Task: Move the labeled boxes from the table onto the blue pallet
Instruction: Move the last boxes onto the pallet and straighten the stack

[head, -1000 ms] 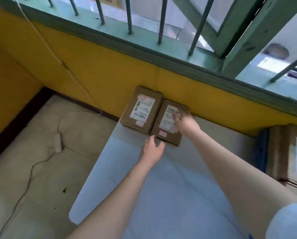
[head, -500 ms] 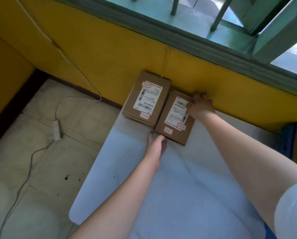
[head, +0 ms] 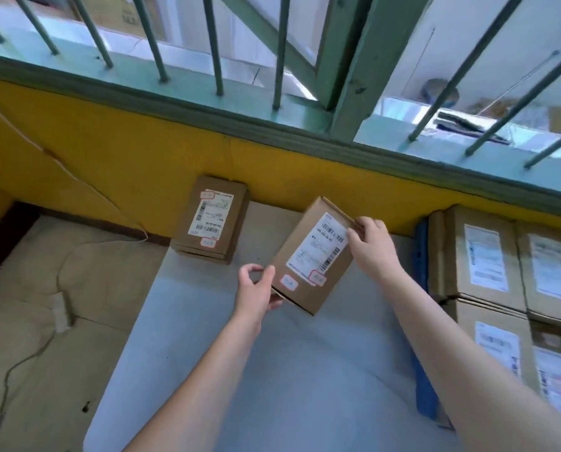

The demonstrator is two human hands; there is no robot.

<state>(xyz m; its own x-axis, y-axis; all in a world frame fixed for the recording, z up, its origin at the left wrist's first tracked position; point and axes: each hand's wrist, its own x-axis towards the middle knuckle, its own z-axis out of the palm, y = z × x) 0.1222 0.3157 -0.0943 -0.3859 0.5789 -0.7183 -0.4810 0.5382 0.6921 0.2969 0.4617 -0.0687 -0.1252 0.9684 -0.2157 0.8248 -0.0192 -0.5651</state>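
Observation:
A small brown labeled box [head: 308, 256] is lifted off the white table [head: 272, 370] and tilted. My left hand [head: 256, 290] grips its near left corner, and my right hand [head: 370, 244] grips its far right edge. A second labeled box [head: 212, 220] lies flat at the table's far left corner, against the yellow wall. To the right, several larger labeled boxes [head: 487, 256] are stacked on the blue pallet [head: 421, 262], of which only an edge shows.
A yellow wall [head: 126, 168] with a green barred window frame [head: 305, 125] runs behind the table. A white cable and adapter [head: 59, 311] lie on the tiled floor at left. The table's left edge drops to the floor.
Both hands took hold of the right-hand box and lifted it up and to the right, away from the other box. The camera view tilted up and right, bringing the stacked boxes into sight.

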